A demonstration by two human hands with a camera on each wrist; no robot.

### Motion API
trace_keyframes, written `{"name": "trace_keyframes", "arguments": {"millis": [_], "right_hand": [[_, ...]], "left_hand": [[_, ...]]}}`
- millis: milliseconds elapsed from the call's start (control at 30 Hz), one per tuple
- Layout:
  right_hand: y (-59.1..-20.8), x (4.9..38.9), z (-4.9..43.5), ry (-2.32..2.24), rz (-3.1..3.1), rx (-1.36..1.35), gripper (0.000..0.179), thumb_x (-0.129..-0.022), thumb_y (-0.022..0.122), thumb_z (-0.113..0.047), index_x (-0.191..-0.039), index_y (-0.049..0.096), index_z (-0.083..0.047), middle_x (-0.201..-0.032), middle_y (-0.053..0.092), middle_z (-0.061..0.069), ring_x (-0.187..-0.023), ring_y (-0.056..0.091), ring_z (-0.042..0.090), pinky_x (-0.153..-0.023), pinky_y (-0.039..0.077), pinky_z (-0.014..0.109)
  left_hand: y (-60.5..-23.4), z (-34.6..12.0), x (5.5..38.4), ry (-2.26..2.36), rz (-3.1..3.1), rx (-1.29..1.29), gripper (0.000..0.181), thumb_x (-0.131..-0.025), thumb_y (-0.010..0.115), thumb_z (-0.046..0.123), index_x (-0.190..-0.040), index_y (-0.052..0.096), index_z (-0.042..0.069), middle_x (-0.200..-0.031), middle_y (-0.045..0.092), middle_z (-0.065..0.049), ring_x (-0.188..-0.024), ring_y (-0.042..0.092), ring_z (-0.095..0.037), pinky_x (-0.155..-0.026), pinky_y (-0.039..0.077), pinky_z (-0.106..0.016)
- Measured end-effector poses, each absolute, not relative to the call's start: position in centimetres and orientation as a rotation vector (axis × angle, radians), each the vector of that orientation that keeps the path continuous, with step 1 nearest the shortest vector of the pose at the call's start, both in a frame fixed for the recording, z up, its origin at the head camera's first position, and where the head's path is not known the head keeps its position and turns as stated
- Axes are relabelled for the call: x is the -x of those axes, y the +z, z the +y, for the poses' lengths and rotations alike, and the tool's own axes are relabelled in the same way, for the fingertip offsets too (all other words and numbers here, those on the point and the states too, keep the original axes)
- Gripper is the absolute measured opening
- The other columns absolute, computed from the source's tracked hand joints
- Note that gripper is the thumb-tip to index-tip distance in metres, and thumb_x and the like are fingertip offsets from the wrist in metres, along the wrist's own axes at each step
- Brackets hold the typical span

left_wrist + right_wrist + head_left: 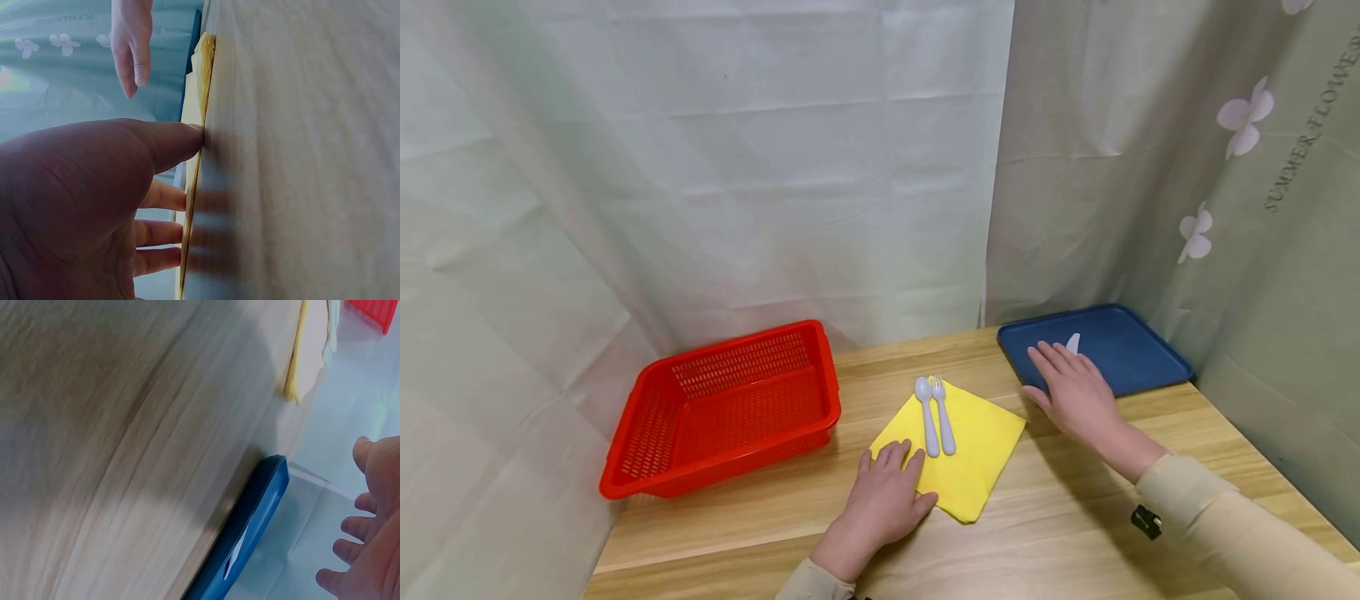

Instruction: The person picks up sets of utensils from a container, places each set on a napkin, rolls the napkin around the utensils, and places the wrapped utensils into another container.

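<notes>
From the head view, I see the left hand (886,498) resting flat, fingers relaxed, on the near-left edge of a folded yellow napkin (985,433) on the wooden tabletop (700,533). A spoon (928,425) and fork (945,423) lie side by side on it. The right hand (1078,400), fingers extended and grasping nothing, hovers by a blue tray (1131,346) bearing a pale blade (1073,342); a red basket (737,458) stands left.

From the left wrist, the thumb touches the napkin's edge.

From the right wrist, the right hand's fingers spread above the tray.
</notes>
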State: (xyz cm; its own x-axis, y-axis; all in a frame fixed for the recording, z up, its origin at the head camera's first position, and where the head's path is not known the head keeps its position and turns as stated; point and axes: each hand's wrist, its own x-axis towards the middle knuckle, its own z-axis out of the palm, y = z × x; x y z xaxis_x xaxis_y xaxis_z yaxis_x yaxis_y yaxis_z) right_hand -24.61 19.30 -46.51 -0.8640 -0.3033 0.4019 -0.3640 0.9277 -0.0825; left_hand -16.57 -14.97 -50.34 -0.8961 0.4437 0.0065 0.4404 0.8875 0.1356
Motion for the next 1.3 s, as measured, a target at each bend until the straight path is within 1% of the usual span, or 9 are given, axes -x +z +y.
{"name": "trace_keyframes", "arguments": {"millis": [333,733,967,1300], "right_hand": [[-46.5,25.0,20.0,0.217,-2.721,-0.454,0.067,-0.107,0.074,-0.035,-0.16,0.054,0.001,-0.164,0.05,0.029,-0.153,0.044,0.051,-0.123,0.033,0.07],[-46.4,25.5,20.8,0.207,-2.766,-0.411,0.07,-0.108,0.072,-0.038,-0.162,0.05,0.002,-0.166,0.046,0.03,-0.153,0.042,0.052,-0.124,0.03,0.069],[-46.6,25.8,21.4,0.204,-2.789,-0.385,0.07,-0.11,0.069,-0.038,-0.163,0.049,0.002,-0.166,0.045,0.031,-0.154,0.04,0.054,-0.124,0.03,0.07],[-47.1,26.5,22.1,0.226,-2.833,-0.356,0.07,-0.111,0.065,-0.038,-0.164,0.046,0.004,-0.167,0.042,0.032,-0.155,0.037,0.054,-0.125,0.028,0.071]], "left_hand": [[-50.3,-15.0,16.5,0.202,3.024,-0.709,0.068,-0.103,0.073,0.053,-0.156,0.062,0.011,-0.157,0.055,-0.016,-0.147,0.049,-0.039,-0.118,0.038,-0.071],[-50.2,-15.0,16.5,0.196,3.027,-0.712,0.068,-0.103,0.073,0.053,-0.156,0.062,0.011,-0.157,0.055,-0.016,-0.146,0.049,-0.038,-0.118,0.038,-0.07],[-50.2,-15.0,16.5,0.198,3.023,-0.705,0.068,-0.103,0.073,0.053,-0.156,0.062,0.011,-0.157,0.055,-0.016,-0.146,0.049,-0.038,-0.118,0.038,-0.07],[-50.3,-15.0,16.5,0.201,3.028,-0.71,0.068,-0.103,0.073,0.053,-0.156,0.061,0.011,-0.157,0.055,-0.016,-0.146,0.049,-0.038,-0.118,0.037,-0.07]]}}
